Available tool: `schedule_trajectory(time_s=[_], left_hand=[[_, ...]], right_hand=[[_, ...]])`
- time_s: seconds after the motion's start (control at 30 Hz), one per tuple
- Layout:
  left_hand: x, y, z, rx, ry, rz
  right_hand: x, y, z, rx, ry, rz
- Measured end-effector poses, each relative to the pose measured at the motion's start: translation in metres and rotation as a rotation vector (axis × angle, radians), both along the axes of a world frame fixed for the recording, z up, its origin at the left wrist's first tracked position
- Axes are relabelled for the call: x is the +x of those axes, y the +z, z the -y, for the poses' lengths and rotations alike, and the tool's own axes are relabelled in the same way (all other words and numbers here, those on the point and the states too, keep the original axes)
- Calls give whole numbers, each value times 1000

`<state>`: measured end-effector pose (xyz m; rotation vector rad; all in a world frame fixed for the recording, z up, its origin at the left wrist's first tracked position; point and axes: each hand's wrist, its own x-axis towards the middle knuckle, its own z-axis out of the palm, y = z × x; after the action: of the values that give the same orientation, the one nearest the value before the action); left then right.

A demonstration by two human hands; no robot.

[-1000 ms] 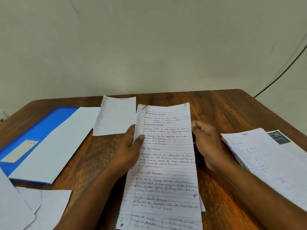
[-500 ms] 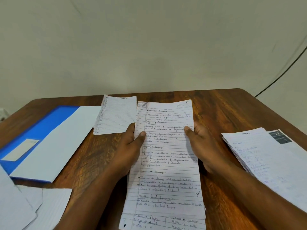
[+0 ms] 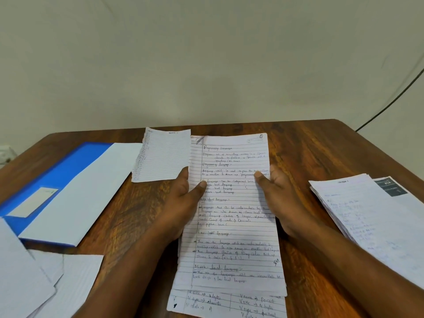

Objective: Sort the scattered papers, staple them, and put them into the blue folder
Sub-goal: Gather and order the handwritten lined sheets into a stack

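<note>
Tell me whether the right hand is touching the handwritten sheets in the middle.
Touching. In the head view the right hand grips the handwritten sheets at their right edge, its thumb lying on the top page.

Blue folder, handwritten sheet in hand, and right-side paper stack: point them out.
blue folder (image 3: 66,171), head view, bare blue cover.
handwritten sheet (image 3: 231,235), head view, middle of page.
paper stack (image 3: 376,216), head view, top sheet.

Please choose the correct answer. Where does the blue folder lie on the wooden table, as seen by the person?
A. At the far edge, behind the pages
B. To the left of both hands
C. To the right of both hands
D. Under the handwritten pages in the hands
B: the flat blue plastic folder lies left of the left hand and the right hand, which hold the lined handwritten pages.
</note>
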<state>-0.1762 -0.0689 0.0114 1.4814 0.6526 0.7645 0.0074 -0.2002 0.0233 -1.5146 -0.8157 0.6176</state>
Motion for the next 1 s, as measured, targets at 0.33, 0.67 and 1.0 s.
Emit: schedule_trajectory(time_s=[0.33, 0.67, 1.0], left_hand=[[-38, 25, -52, 18, 199, -8], [-97, 18, -110, -79, 355, 241], [-119, 18, -121, -122, 453, 319]], right_hand=[[27, 33, 13, -50, -74, 52], [65, 38, 26, -203, -230, 191], [22, 27, 20, -293, 75, 698]])
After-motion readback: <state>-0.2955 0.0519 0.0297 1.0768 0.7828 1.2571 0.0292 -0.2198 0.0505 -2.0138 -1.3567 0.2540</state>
